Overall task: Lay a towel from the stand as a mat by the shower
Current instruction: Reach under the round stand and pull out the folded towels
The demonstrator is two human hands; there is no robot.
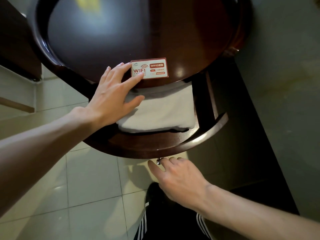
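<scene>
Dark round stand [173, 144] shelves folded towel [161, 110], long axis left-right, under left hand [110, 97]

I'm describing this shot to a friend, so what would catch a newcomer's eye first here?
Probably the folded white towel on the dark round stand's lower shelf, bright against the wood. Next, the red WIFI card on the glossy top, where the left hand reaches with fingers spread. The right hand hangs open below the shelf edge.

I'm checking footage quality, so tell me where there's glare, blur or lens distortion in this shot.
Head view: bright glare washes across the dark tabletop, with smaller highlights on the lower shelf rim; the top edge is soft and blurred; wide-angle distortion bows the stand and stretches both forearms; the white towel and WIFI card stay sharp.
</scene>
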